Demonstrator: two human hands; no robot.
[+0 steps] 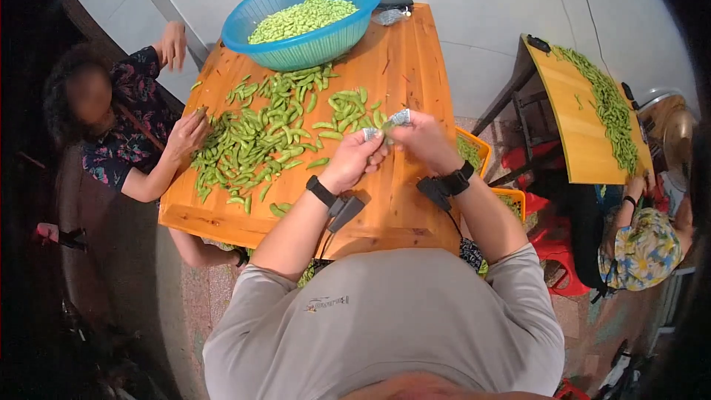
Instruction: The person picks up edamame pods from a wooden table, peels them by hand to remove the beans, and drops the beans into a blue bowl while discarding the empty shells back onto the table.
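Note:
My left hand (355,158) and my right hand (419,136) meet above the wooden table (411,189), with tape around some fingertips. A green pod (387,129), partly covered by the fingers, is held between them. Just beyond my hands lies a small group of green soybean pods (345,110). A larger heap of pods (244,144) spreads over the left half of the table. At the far edge a blue plastic basket (303,55) holds many shelled green beans (303,18).
At the left, a person (139,122) has one hand at the pod heap and the other raised. Yellow crates (508,194) with greens stand below the table's right side. Farther right, another person (644,250) works at a second table (572,139) with pods. A plastic bag (390,16) lies beside the basket.

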